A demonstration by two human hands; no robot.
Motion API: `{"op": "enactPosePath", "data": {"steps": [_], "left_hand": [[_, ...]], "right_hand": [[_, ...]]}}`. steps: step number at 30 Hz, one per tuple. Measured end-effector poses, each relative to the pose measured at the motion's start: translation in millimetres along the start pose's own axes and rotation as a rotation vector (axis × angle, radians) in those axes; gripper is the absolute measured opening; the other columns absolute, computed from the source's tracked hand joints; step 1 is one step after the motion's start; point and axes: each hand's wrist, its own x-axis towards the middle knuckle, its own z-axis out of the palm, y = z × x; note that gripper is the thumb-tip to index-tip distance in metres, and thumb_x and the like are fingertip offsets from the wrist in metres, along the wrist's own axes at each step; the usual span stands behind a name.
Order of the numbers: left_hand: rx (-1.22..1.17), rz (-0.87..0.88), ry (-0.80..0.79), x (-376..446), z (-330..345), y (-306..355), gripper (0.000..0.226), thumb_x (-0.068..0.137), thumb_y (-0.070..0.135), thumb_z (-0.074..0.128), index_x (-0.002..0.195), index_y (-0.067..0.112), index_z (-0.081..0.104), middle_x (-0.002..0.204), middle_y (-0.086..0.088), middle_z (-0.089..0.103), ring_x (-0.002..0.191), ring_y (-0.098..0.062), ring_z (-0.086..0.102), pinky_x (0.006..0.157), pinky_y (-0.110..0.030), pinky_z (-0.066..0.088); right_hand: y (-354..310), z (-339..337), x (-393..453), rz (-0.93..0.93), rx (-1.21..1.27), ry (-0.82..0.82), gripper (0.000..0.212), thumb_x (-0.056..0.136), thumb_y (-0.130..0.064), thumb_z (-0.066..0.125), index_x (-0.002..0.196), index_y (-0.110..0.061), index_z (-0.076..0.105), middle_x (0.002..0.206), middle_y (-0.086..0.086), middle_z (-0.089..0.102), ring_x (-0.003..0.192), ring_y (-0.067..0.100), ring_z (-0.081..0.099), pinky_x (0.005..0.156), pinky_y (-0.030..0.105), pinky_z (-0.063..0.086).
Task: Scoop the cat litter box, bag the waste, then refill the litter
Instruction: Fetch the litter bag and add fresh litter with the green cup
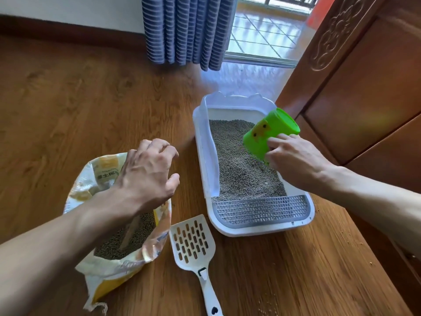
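A white litter box (296, 226) sat on the brown wood floor (68, 99). It was full of gray litter (239, 174), piled a bit higher in the middle. At the near end of the box there was a gray grid step (262, 212). A see-through white wall stood up along the left side and the far end of the box.

The right hand (293, 158) held a bright green plastic cup (268, 135) over the right side of the box. The fingers were curled around the cup. The cup was tipped over, with its bottom pointing up and away, and its open mouth pointing down at the litter. It had a little orange picture on its side.

The left hand (148, 172) hung in the air above the litter bag (109, 267). Its fingers were loosely curled and it held nothing. It did not touch the bag.

The bag was yellow and white. It stood open on the floor, left of the box, and there was more gray litter inside it.

A white scoop with slots (193, 245) lay flat on the floor between the bag and the box, just beside both. Its handle pointed toward the person.

A blue striped curtain (186, 30) hung at the back. A dark wooden cabinet (364, 87) stood on the right, close to the box. A few tiny crumbs of litter lay on the floor near it.
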Motion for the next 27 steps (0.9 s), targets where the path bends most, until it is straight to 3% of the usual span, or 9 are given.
{"op": "enactPosePath", "data": {"steps": [2,6,14,19,24,27], "left_hand": [[0.006,0.007,0.007,-3,-4,-2,0.044,0.084,0.035,0.065,0.124,0.019,0.060,0.135,-0.004,0.052,0.123,-0.028,0.047,0.090,-0.043,0.042],[0.014,0.026,0.021,-12,-13,-5,0.044,0.083,0.035,0.066,0.123,0.018,0.061,0.134,-0.004,0.053,0.121,-0.028,0.048,0.089,-0.044,0.043],[0.047,0.045,0.046,-34,-37,-17,0.042,0.077,0.030,0.073,0.115,0.015,0.066,0.125,-0.006,0.060,0.113,-0.030,0.054,0.082,-0.044,0.045],[0.074,0.040,0.056,-50,-55,-28,0.040,0.072,0.029,0.078,0.108,0.014,0.069,0.118,-0.007,0.065,0.106,-0.033,0.059,0.079,-0.046,0.049],[0.093,0.012,0.076,-69,-70,-42,0.046,0.068,0.042,0.059,0.103,0.013,0.070,0.111,-0.006,0.066,0.099,-0.035,0.061,0.073,-0.046,0.051],[0.107,-0.005,0.092,-81,-77,-49,0.050,0.070,0.048,0.050,0.103,0.016,0.069,0.111,-0.004,0.066,0.099,-0.033,0.061,0.072,-0.044,0.049]], "right_hand": [[-2,-1,0,0.011,0.029,0.030,0.027,0.070,-0.008,0.078,0.058,-0.022,0.058,0.072,-0.001,0.052,0.070,0.025,0.054,0.057,0.038,0.048],[-10,-3,-2,0.032,0.036,0.003,0.017,0.076,-0.013,0.074,0.065,-0.021,0.063,0.078,-0.002,0.054,0.077,0.025,0.055,0.063,0.041,0.049],[-15,-28,-4,0.072,0.227,0.174,0.030,0.076,-0.007,0.073,0.055,-0.019,0.054,0.069,0.000,0.046,0.069,0.029,0.052,0.060,0.042,0.050],[-26,-48,-9,0.166,0.357,0.280,0.021,0.088,-0.016,0.062,0.067,-0.013,0.064,0.077,0.000,0.046,0.076,0.029,0.053,0.069,0.045,0.051],[-67,-84,-8,0.171,0.535,0.541,0.014,0.088,-0.020,0.067,0.083,-0.010,0.076,0.083,0.008,0.061,0.070,0.024,0.058,0.068,0.034,0.048],[-100,-104,0,0.149,0.638,0.615,0.010,0.086,-0.018,0.070,0.086,-0.011,0.077,0.082,0.006,0.062,0.067,0.018,0.056,0.066,0.027,0.043]]}}
